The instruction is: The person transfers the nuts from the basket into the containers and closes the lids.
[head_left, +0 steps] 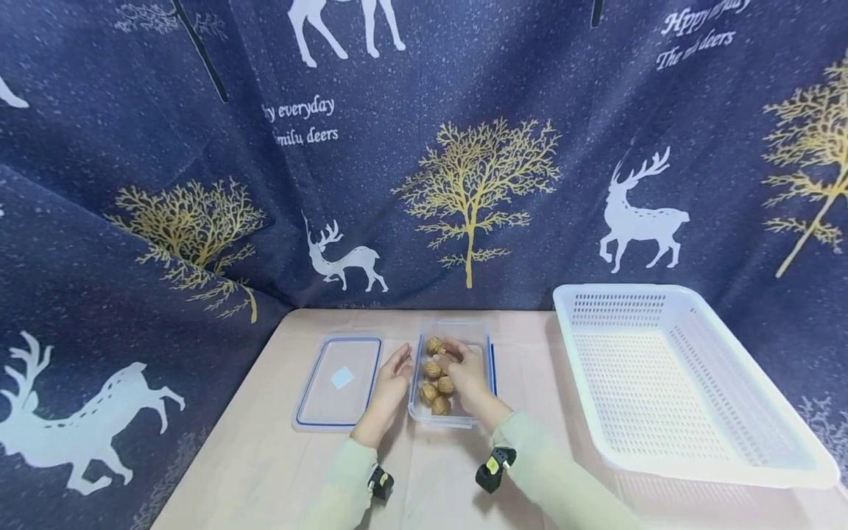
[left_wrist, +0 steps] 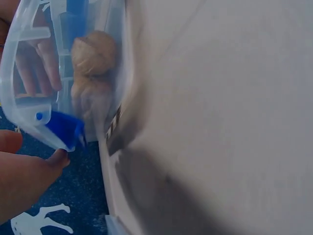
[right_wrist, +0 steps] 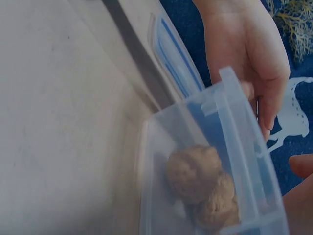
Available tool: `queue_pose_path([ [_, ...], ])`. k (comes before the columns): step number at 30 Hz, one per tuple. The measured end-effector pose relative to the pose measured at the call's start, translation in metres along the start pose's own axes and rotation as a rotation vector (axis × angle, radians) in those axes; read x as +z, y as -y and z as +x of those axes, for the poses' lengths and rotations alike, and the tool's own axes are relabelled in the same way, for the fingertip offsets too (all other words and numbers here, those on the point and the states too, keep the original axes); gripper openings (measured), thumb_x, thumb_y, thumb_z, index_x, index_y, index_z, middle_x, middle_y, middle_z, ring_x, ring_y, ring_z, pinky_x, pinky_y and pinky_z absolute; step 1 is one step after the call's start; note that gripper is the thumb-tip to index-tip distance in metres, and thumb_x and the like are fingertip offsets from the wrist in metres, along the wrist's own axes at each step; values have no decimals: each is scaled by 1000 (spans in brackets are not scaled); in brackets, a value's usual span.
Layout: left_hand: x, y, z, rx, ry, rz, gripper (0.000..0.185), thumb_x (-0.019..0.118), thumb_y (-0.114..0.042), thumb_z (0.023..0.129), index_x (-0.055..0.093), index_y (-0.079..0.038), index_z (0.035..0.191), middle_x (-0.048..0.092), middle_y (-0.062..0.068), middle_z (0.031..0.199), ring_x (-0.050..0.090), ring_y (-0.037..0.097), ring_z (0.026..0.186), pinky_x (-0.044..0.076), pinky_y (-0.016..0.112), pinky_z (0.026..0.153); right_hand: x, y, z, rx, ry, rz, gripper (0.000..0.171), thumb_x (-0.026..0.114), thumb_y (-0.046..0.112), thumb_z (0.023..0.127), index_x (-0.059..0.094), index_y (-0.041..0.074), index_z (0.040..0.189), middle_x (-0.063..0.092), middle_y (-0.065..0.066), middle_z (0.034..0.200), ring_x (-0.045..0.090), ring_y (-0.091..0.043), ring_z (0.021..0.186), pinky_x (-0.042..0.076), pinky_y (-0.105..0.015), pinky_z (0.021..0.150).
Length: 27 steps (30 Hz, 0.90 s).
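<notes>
Steadying the clear container (head_left: 453, 383) of walnuts (head_left: 435, 379) mid-table, the left hand (head_left: 392, 377) lies flat-fingered against its side while the right hand (head_left: 466, 372) reaches inside, fingers curled among the nuts, grip unclear.

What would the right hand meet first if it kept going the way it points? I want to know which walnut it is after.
Probably the walnut at the far end of the clear container; the right hand points that way, though depth is unclear.
</notes>
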State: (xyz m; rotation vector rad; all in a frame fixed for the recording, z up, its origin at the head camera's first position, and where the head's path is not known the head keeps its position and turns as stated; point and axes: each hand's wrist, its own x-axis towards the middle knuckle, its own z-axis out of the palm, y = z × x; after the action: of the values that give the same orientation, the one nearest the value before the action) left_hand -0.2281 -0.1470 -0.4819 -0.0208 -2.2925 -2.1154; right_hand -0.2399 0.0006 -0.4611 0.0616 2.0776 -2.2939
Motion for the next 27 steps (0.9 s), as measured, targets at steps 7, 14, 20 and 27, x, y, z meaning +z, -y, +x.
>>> queue_pose_path([
  [7,-19,-4,-1,58,35,69,49,41,-2,100,26,12,145,33,31,146,32,45,136,30,51,112,16,3,-10,-64,49,-16,48,56,-4,91,43,-9,137,49,-28,135,46,-41,126,42,-43,107],
  [14,-40,-10,-7,86,10,166,48,42,-6,101,31,9,145,41,27,144,39,40,134,34,46,111,32,5,-20,-96,71,-68,41,56,-4,91,51,-8,131,54,-26,130,52,-39,121,47,-36,102],
  [20,-64,-11,-8,96,-23,289,46,42,-8,102,33,9,144,44,25,143,40,39,133,34,46,111,49,-1,-26,-142,143,-76,39,56,-5,91,51,-13,129,54,-30,128,53,-42,119,50,-38,99],
  [27,-96,-10,-6,67,-82,460,47,42,-3,99,32,10,143,39,31,143,37,46,132,32,51,112,66,-6,-30,-91,247,-86,45,56,-1,92,46,-12,134,49,-29,134,52,-41,120,49,-40,100],
])
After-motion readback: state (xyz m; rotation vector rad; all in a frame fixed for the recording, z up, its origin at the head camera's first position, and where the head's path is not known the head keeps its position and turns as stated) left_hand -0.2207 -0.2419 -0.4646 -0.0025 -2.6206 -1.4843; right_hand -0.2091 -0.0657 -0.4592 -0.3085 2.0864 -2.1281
